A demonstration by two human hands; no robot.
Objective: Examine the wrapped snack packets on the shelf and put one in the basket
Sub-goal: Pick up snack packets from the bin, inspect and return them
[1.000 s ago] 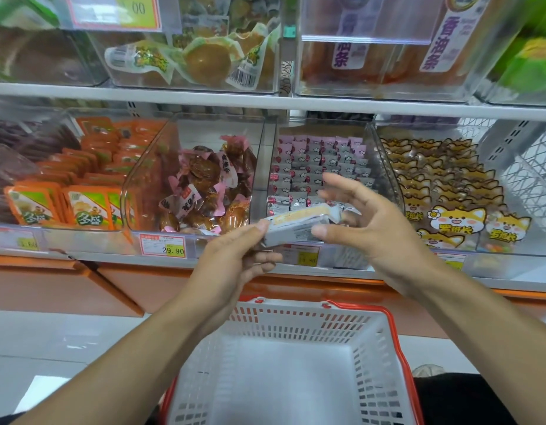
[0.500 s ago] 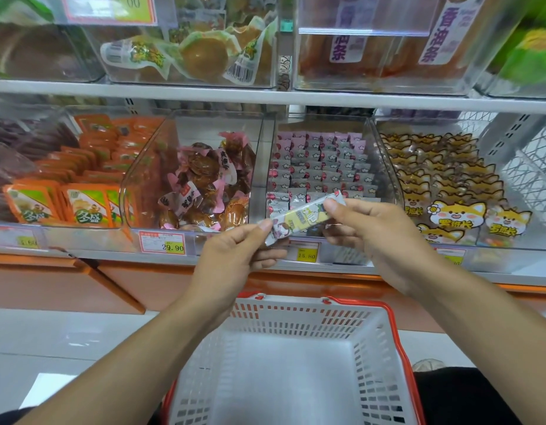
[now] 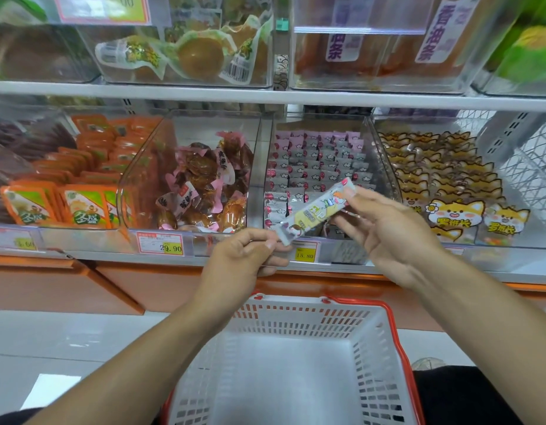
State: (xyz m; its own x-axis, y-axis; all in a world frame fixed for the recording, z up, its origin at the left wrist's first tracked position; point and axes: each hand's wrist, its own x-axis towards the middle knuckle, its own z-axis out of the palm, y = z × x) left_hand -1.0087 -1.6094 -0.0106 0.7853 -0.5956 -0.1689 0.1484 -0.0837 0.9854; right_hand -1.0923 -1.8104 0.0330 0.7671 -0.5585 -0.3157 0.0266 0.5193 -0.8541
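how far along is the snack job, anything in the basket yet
Done: one packet is off the shelf. In hand: the left hand pinches its lower end, the right hand its upper end, turned up for a look. Left: the basket below holds nothing visible, so the drop remains.

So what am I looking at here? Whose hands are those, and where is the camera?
The camera sits on a person's head and looks forward and down, so you see what they see. There is no machine here, only two bare hands. The left hand pinches the lower end of a long snack packet and the right hand pinches the upper end, so the packet is tilted in the air. Behind it is a shop shelf with clear bins of wrapped snacks, such as pink and grey packets and fox-face packets. Below the hands is a white basket with an orange rim, and nothing is in it yet.
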